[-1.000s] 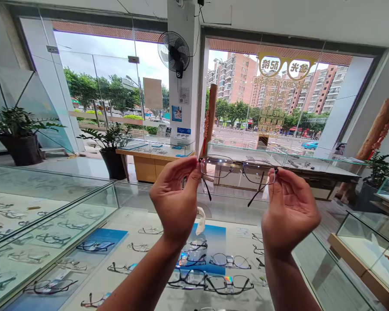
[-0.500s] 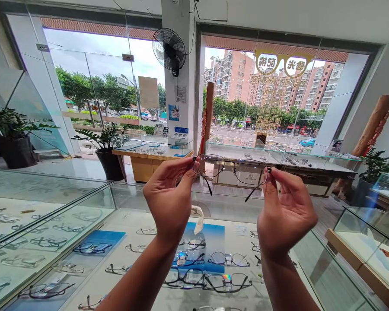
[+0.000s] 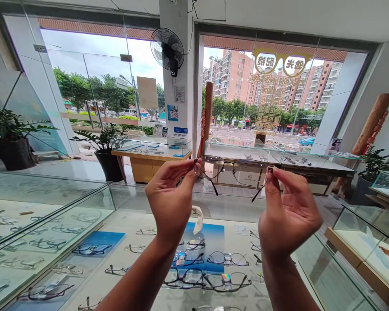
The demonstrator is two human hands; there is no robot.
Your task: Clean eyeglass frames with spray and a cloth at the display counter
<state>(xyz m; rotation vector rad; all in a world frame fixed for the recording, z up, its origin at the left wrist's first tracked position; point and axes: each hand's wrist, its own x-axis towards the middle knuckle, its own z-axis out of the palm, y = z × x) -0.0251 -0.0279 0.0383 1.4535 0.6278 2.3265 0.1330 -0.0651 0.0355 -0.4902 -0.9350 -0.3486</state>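
Note:
A pair of thin dark-framed eyeglasses is held up level in front of me, between both hands. My left hand pinches its left end at the hinge, thumb against forefinger. At the opposite hinge, my right hand grips it the same way. The temples hang down below the lenses, their dark tips showing. Under my arms, several other eyeglasses lie in rows inside a glass display case, some on a blue card.
Another glass case with eyeglasses adjoins on the left. Lower right stands a further case. Beyond are a wooden counter, a potted plant, a long display counter and a wall fan on a pillar.
Both hands and the eyeglasses have shifted slightly to the right. The temple tips have swung right as well. The grip on both hinges stays the same.

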